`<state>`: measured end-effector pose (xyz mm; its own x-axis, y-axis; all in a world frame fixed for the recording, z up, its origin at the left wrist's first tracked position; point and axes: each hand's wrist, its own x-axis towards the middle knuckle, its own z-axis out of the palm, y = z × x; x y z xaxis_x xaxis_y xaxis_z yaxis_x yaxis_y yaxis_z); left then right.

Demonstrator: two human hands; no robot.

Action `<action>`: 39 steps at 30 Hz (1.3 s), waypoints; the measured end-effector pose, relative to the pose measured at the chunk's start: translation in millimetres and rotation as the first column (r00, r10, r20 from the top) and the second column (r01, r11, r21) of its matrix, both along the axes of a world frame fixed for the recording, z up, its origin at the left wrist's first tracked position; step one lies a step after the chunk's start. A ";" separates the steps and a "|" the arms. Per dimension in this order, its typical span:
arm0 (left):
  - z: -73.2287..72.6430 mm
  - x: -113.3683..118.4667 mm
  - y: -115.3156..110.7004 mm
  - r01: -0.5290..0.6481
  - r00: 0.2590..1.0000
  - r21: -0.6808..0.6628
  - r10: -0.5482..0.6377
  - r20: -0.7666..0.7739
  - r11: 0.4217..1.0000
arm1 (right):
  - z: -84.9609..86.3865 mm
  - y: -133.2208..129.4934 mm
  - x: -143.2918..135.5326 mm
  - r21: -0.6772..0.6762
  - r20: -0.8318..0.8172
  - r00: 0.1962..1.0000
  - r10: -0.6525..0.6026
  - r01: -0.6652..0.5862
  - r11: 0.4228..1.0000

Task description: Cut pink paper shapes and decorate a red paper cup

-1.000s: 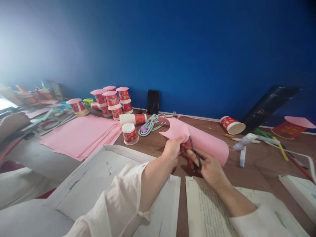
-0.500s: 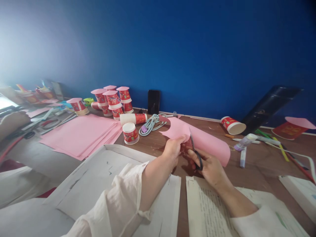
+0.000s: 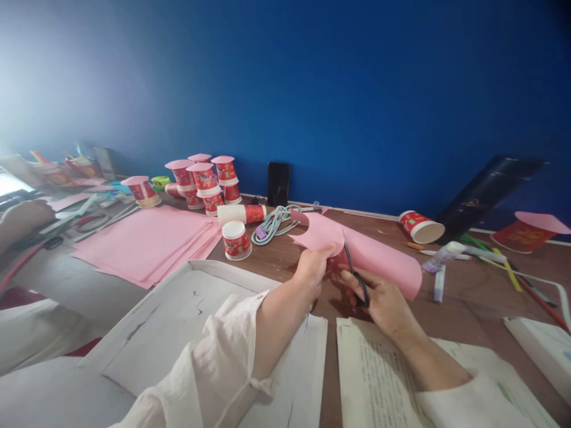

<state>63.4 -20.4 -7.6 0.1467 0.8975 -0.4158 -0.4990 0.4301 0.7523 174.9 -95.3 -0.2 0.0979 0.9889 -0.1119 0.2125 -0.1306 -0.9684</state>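
Observation:
My left hand (image 3: pixel 313 267) pinches the near edge of a sheet of pink paper (image 3: pixel 379 255). The sheet curls into a loose roll toward the right, and its left end has curved cut-outs. In my right hand (image 3: pixel 383 303) is a pair of black-handled scissors (image 3: pixel 362 288), with my fingers wrapped round the handles. One blade rises in front of the paper, just right of my left thumb; the other is hidden by the paper. A red paper cup (image 3: pixel 236 242) stands upside down on the table, left of my left hand.
Red cups topped with pink paper discs (image 3: pixel 203 178) stand stacked at the back left, beside a phone (image 3: pixel 279 183) and a coiled cable (image 3: pixel 274 226). Pink sheets (image 3: pixel 143 244) lie left. Glue sticks (image 3: pixel 441 258) and a black bottle (image 3: pixel 486 193) are right. Another person's hand (image 3: pixel 27 220) is far left.
My right hand and the scissors have shifted slightly right. The rolled right end of the pink paper has moved a little to the right. My left hand keeps its hold.

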 end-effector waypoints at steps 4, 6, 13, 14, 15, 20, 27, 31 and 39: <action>-0.2 -0.4 0.4 0.042 0.999 0.037 -0.040 -0.035 0.998 | -0.5 -0.7 1.6 -0.011 -0.009 1.000 0.001 -0.001 1.000; -0.9 -0.4 0.7 0.054 0.998 0.040 -0.053 -0.038 0.998 | -0.2 -1.0 1.8 -0.016 -0.005 1.000 -0.011 0.011 1.000; -0.3 -0.9 0.0 0.089 0.996 0.023 -0.089 -0.005 0.996 | 1.5 -0.6 1.4 -0.008 -0.005 1.000 -0.019 0.019 1.000; 0.1 -0.9 -0.2 0.091 0.996 0.016 -0.091 0.005 0.996 | 1.2 -0.5 1.9 -0.005 0.008 1.000 -0.016 0.016 1.000; 0.6 -0.9 -0.3 0.093 0.996 0.009 -0.093 0.014 0.996 | 0.6 -0.3 2.6 -0.003 0.022 1.000 -0.011 0.011 1.000; 2.4 -1.2 -0.7 0.097 0.995 -0.007 -0.096 0.024 0.995 | -3.3 0.9 5.4 0.009 0.058 0.998 -0.023 0.023 1.000; 2.9 -1.5 -0.6 0.100 0.995 -0.010 -0.100 0.021 0.995 | -3.7 0.3 5.6 -0.002 0.058 0.998 -0.032 0.033 0.999; 2.5 -1.4 0.0 0.097 0.995 -0.012 -0.097 0.020 0.995 | -5.5 1.0 7.5 0.001 0.067 0.997 -0.036 0.036 0.999; 0.4 -1.8 1.3 0.093 0.995 -0.016 -0.093 0.022 0.996 | -2.9 0.9 8.9 -0.002 0.095 0.995 -0.042 0.043 0.999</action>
